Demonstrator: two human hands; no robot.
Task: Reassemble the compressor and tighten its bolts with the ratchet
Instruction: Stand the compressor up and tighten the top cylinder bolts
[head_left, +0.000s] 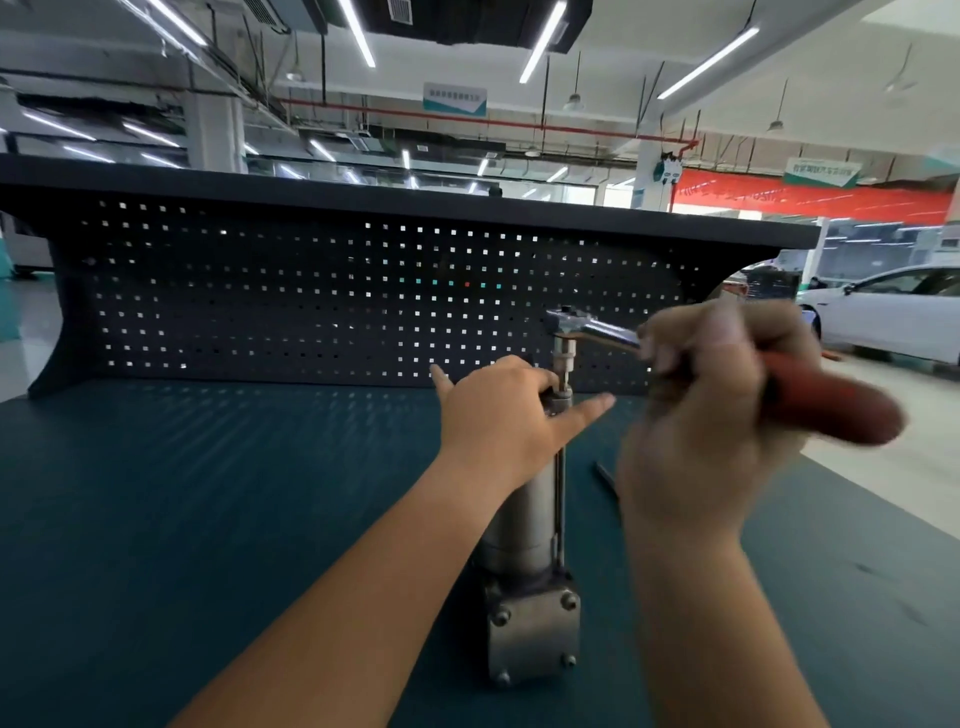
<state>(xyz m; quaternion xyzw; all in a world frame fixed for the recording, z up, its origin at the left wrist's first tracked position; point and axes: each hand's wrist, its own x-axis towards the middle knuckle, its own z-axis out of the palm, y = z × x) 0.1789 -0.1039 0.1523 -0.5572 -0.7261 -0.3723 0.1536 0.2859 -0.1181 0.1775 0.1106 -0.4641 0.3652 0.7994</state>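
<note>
- Grey metal cylindrical compressor (519, 525) sits on the dark teal desk (208, 493) between the forearms. The body looks assembled, with 4 bolts (569, 601) seated in the near end plate.
- Judged stage: tightening at the far end. Cannot tell how much remains.
- Left hand (498, 410) steadies the far end, middle fingers curled on it, index and thumb spread.
- Right hand (706, 415), blurred, clenches the red-handled steel ratchet (831, 400), its socket down on the far end.

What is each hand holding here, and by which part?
The right hand grips the ratchet by its red handle; the left hand holds the compressor at its far end, by the socket.
</note>
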